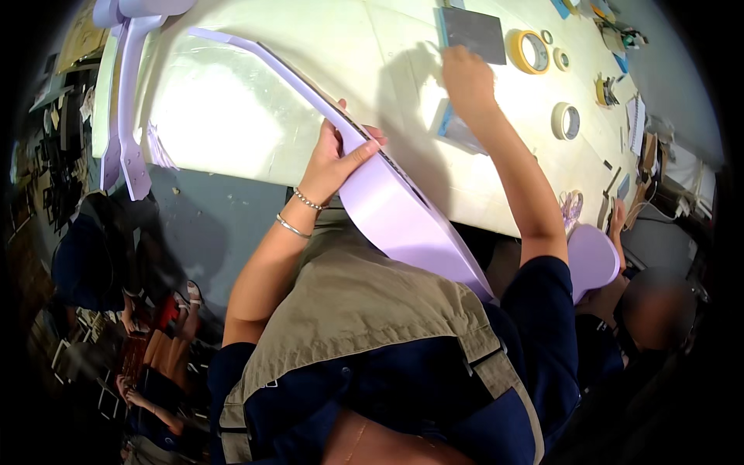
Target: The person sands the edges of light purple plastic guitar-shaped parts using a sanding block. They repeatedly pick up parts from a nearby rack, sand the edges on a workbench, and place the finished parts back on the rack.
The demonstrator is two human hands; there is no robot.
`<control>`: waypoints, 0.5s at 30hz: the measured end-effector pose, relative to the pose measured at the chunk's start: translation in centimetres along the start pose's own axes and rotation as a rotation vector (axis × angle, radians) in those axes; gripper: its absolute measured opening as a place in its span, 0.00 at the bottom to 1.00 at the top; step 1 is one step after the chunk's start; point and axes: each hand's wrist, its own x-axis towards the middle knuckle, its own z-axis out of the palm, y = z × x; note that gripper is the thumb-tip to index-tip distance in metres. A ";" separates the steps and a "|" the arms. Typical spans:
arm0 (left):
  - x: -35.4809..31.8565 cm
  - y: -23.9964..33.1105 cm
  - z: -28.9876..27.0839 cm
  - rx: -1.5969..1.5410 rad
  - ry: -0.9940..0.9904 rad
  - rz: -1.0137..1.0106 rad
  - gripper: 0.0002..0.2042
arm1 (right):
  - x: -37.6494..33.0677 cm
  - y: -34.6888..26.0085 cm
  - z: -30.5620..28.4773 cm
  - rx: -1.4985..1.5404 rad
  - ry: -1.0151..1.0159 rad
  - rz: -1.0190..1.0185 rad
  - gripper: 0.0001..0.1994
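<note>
A lilac ukulele (403, 209) leans tilted against my apron, its neck reaching over the table toward the far left. My left hand (341, 151) is wrapped round it where the neck meets the body, thumb on the near side and fingertips showing past the far edge. On the table, a flat dark grey square sheet (479, 35) lies beyond my right hand (468, 80). That hand is curled at the sheet's near left corner; its fingertips are hidden, so whatever they grip does not show. A clear packet with a blue edge (459, 133) lies just under my right wrist.
Rolls of tape (529, 53) and a whitish roll (566, 122) lie right of my arm. More lilac instrument necks (130, 101) overhang the table's left end. At the right, another person holds a lilac body (592, 260). A notepad (636, 124) lies by the far right edge.
</note>
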 end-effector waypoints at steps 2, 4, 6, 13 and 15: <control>-0.6 0.4 0.6 -0.010 -0.013 0.042 0.38 | -1.3 1.3 -3.1 0.321 -0.082 0.136 0.21; 0.0 -0.1 0.8 -0.089 -0.056 0.042 0.38 | -2.3 1.3 -5.6 0.868 -0.200 0.329 0.19; 0.0 0.5 0.3 -0.085 -0.063 0.033 0.39 | -2.8 0.3 -6.7 1.456 -0.269 0.433 0.18; 0.2 -0.2 0.1 -0.118 -0.108 0.088 0.38 | -3.6 -1.6 -3.3 2.493 -0.107 0.264 0.19; 0.1 0.0 0.3 -0.107 -0.080 0.077 0.38 | -3.5 -2.1 -3.0 2.166 -0.055 0.271 0.17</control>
